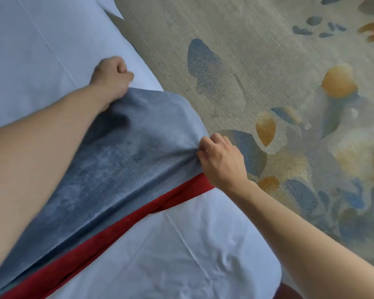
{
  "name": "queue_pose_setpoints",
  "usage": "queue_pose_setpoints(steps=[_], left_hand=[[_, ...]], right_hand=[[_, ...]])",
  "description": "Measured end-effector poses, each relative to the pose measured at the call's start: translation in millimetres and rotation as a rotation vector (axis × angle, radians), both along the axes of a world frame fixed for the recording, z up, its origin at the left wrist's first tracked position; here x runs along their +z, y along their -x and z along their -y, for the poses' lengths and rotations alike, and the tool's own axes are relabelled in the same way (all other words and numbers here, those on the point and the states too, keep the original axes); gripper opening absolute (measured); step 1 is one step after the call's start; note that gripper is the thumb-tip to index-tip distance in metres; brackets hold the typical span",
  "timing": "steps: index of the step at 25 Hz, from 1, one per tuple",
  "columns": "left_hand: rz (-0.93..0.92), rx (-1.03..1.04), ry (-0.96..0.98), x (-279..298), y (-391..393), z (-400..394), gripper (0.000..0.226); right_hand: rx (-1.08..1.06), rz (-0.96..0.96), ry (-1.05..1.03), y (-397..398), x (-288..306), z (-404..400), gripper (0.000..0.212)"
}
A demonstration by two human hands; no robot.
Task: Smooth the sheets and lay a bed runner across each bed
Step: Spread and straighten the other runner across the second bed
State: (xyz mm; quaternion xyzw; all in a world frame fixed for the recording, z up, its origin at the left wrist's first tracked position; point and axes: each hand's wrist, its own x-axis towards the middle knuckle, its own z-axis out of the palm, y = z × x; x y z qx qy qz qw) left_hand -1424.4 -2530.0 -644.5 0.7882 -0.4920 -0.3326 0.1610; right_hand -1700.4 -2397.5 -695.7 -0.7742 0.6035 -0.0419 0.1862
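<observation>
Pinching the bed runner (125,160) at the bed's side edge: right hand (221,159), fingers bunching the grey-blue cloth. Clenched on the runner's far border: left hand (111,77), forearm hiding part of the fabric. Stretched across the white sheet (181,244), red underside (108,236) showing along the near border. Beyond the bed edge, patterned carpet (279,87).
</observation>
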Motion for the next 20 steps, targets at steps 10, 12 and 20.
queue_pose_setpoints(steps=[10, 12, 20], left_hand=[[0.21, 0.012, -0.643, -16.5, -109.7, -141.8, 0.02], [0.024, -0.099, -0.773, -2.9, -113.4, -151.2, 0.027], [-0.692, -0.003, -0.799, 26.7, -117.0, -172.0, 0.034]], right_hand=[[0.735, 0.107, 0.051, -81.0, 18.0, -104.5, 0.015], [0.786, 0.033, 0.056, -90.5, 3.9, -110.6, 0.022], [0.787, 0.04, 0.104, -92.8, 8.1, -97.8, 0.012]])
